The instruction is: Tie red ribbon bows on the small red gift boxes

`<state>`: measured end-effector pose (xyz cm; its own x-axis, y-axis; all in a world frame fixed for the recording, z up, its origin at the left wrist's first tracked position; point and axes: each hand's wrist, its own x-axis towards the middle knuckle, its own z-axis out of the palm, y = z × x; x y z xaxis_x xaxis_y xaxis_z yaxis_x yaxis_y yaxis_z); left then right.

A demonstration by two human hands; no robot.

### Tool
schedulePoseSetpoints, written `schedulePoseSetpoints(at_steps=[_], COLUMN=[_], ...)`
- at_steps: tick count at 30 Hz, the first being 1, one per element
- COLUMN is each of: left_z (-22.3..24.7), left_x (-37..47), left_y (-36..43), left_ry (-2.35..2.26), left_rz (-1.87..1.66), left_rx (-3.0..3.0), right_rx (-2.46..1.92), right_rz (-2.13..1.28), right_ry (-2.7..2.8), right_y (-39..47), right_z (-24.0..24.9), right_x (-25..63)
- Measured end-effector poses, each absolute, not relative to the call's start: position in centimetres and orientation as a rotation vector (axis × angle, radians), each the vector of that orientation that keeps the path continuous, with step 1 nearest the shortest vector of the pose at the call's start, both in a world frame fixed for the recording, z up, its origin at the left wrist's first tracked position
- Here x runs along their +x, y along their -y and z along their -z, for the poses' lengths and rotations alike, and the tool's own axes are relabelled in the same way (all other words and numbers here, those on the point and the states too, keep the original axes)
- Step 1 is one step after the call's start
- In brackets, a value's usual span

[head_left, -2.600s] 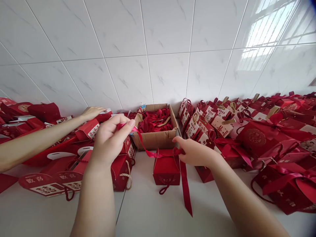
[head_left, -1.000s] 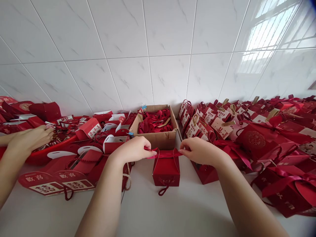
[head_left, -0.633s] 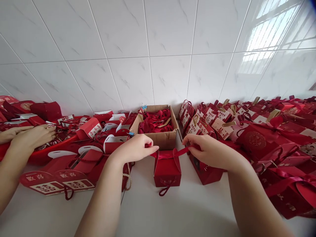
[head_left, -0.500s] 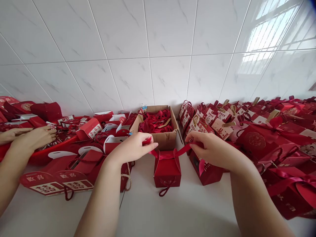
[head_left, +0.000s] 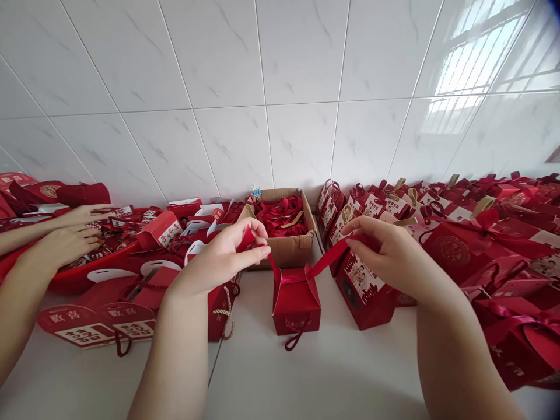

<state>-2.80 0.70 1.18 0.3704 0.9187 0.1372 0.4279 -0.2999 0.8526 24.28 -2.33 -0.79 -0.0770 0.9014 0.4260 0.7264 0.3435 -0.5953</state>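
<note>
A small red gift box [head_left: 296,300] stands upright on the white tabletop between my hands, a dark red cord loop hanging at its front. Through its top runs a red satin ribbon [head_left: 329,256], its two ends drawn up and apart. My left hand [head_left: 234,248] pinches one end above the box's left side. On the other side, my right hand [head_left: 376,242] grips the other end between thumb and fingers. Just under my right hand stands another red box [head_left: 365,286] with a printed picture panel.
Behind the gift box sits a cardboard box [head_left: 289,248] of loose ribbons. Finished-looking red boxes [head_left: 464,248] crowd the right. At left lie open red boxes [head_left: 98,315] and a red tray [head_left: 122,254] of small packets, where another person's hands [head_left: 65,248] reach in.
My hands have moved slightly up and apart, drawing the ribbon ends further out from the box. At left, the other person's farther hand has reached deeper over the tray.
</note>
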Motion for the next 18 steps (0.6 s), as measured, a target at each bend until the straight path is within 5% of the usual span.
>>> schedulePoseSetpoints(at_steps=[18], left_z=[-2.0], left_x=[-3.1], left_y=[-0.6], left_ry=[-0.675], left_rz=[-1.254], left_rx=[1.49], right_rx=[-1.223], right_rz=[-0.218], right_ry=[1.553], right_y=[2.2], right_z=[0.4], right_x=[24.2])
